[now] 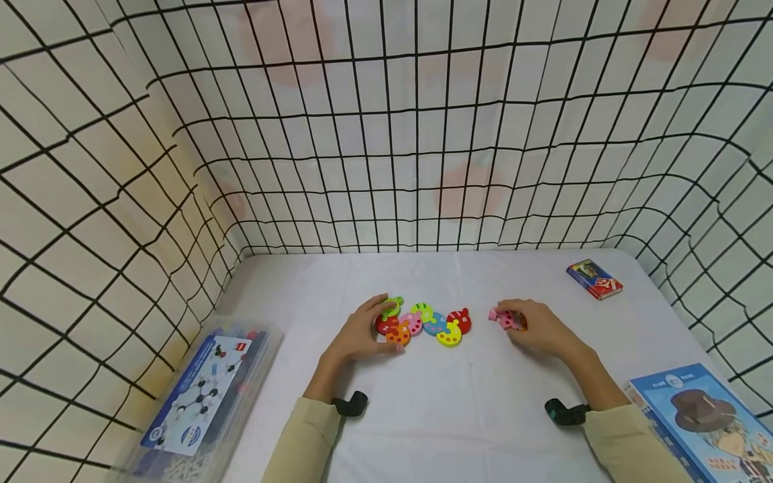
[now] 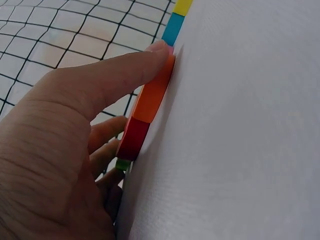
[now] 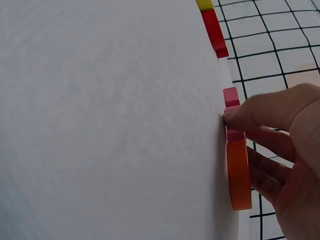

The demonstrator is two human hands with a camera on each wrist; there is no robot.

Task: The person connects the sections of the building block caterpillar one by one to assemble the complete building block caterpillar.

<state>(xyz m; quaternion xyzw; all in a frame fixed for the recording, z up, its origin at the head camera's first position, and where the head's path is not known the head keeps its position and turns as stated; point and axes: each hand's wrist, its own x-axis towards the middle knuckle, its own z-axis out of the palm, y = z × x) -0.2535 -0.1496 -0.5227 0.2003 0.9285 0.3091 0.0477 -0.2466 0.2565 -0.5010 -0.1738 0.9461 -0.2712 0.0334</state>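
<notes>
A chain of bright caterpillar puzzle pieces (image 1: 435, 325), with spots, stripes and small numerals, lies flat on the white cloth. My left hand (image 1: 361, 330) curves round its left end. Its thumb presses the edge of the orange piece (image 2: 155, 95), and its fingers reach behind the red piece (image 2: 134, 139) to the green one (image 1: 392, 307). To the right, apart from the chain, my right hand (image 1: 536, 327) pinches a pink spotted puzzle piece (image 1: 504, 318) between thumb and fingers. An orange piece (image 3: 239, 175) adjoins the pink one, partly hidden by that hand in the head view.
A small card box (image 1: 594, 278) lies at the back right. At the front right is a blue illustrated box (image 1: 703, 419), partly under the right sleeve. A clear plastic case (image 1: 247, 402) with a molecule picture stands at left. Black wire grid (image 1: 417, 121) encloses the table.
</notes>
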